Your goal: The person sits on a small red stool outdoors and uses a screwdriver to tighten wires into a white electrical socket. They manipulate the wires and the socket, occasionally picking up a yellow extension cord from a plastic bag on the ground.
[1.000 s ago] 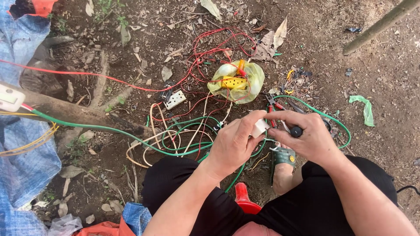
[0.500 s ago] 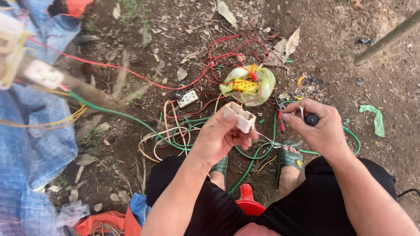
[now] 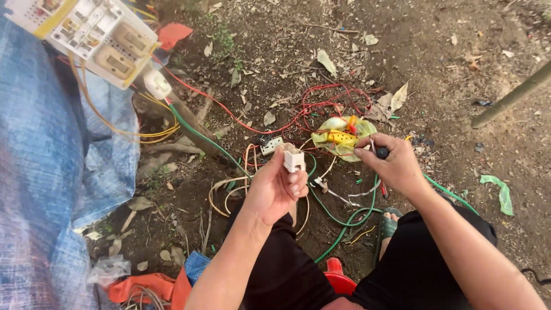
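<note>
Your left hand (image 3: pixel 275 189) clamps the small white plastic socket block (image 3: pixel 293 157) at mid-frame, just left of your right hand (image 3: pixel 396 163), closed on a black-handled tool (image 3: pixel 381 153).

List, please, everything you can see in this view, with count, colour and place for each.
Socket block: one, white, held up in the left hand.
Tool: one, dark handle, gripped in the right hand.
Switch board: one, white with yellow edge, top left.
Wires: a loose tangle, red, green, orange and white, on the ground at centre.
Bag: one, yellow-green, beside the wires.
Tarp: one, blue, along the left side.
Dry leaves: many, brown, scattered on the soil.
Stool: one, red, under the person.
Left hand: holds the socket block.
Right hand: closed on the tool.
</note>
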